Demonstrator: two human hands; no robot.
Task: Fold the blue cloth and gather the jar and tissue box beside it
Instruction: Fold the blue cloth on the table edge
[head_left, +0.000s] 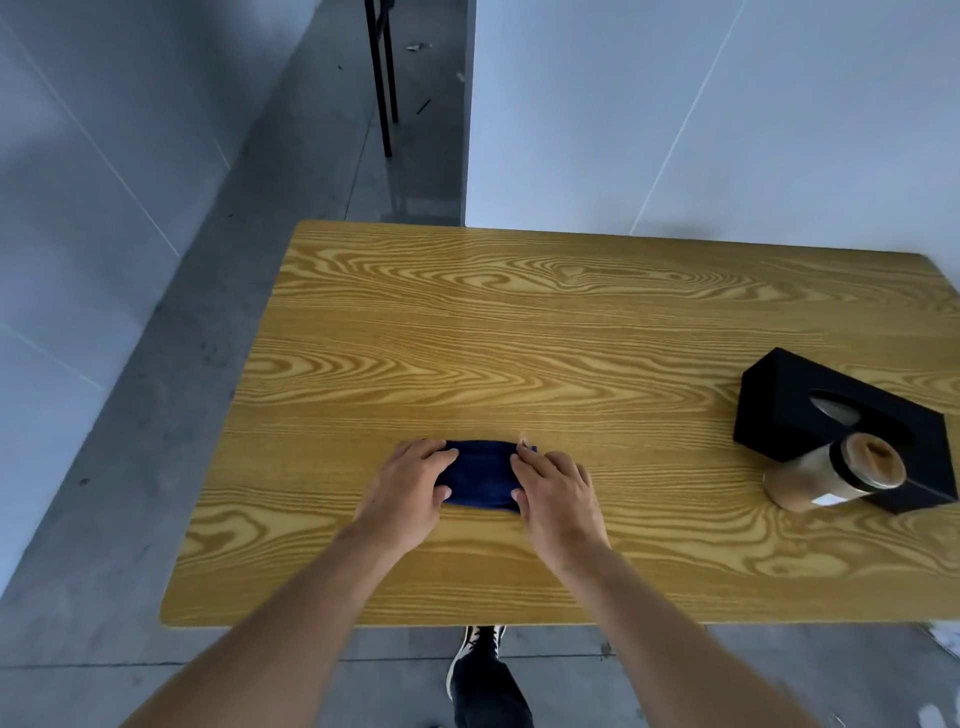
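Wood-grain table (519, 322), yellow-brown laminate with rounded corners, set against white panelled walls on a grey concrete floor. Blue cloth (480, 475): dark navy, folded into a small compact bundle, lying flat on the near-centre of the tabletop, slightly left of the middle. A small pale tag or corner shows at its far right edge; what it is cannot be told. Left hand (408, 486): palm down, fingers spread over the left end of the cloth, pressing it onto the table, not closed around it. Right hand (553, 486): palm down, fingers extended over the right end of the cloth, likewise pressing flat rather than clasping. Both forearms bare, entering from the bottom edge and converging on the cloth. Tissue box (810, 410): black, rectangular, oval opening on its top face with a bit of pale tissue showing, standing at the right side of the table, well apart from the cloth. Jar (831, 475): clear-bodied, filled with a tan substance, dark collar and tan top, a white label low on its side, standing just in front of the tissue box and overlapping it in view; whether they touch cannot be told. Dark shoe (480, 670) with white laces, on the floor below the near table edge. Black metal legs (382, 78) of other furniture stand at the far end of the floor strip.
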